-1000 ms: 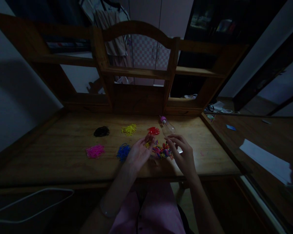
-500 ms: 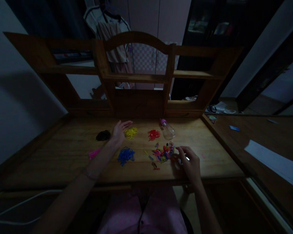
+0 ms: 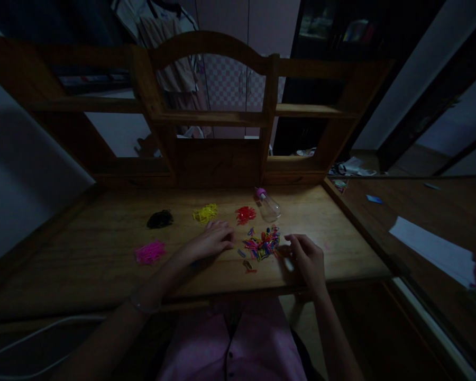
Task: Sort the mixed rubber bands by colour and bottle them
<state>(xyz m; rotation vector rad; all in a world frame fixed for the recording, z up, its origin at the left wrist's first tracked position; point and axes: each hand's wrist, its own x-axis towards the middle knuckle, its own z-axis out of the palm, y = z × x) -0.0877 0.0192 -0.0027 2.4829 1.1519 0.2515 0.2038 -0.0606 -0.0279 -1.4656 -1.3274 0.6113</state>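
Small rubber bands lie sorted by colour on the wooden desk: black bands point(image 3: 159, 219), yellow bands point(image 3: 205, 213), red bands point(image 3: 245, 215) and pink bands point(image 3: 150, 253). A mixed heap of coloured bands point(image 3: 264, 245) lies between my hands. My left hand point(image 3: 210, 241) is palm down where the blue pile lay and covers it; its thumb and fingers come together just left of a loose blue band point(image 3: 241, 253). Whatever they pinch is hidden. My right hand point(image 3: 307, 256) rests at the heap's right side, thumb and forefinger closed; anything between them is too small to see.
A clear bulb-shaped bottle point(image 3: 270, 208) with a pink cap lies behind the heap. A few loose bands point(image 3: 249, 267) are near the front edge. A wooden shelf unit point(image 3: 218, 117) rises at the back. White paper point(image 3: 432, 254) lies on the surface at right.
My left hand went from above the heap out left beside the yellow bands, then came back right over the blue ones. My right hand moved slightly right and down, then stayed by the heap.
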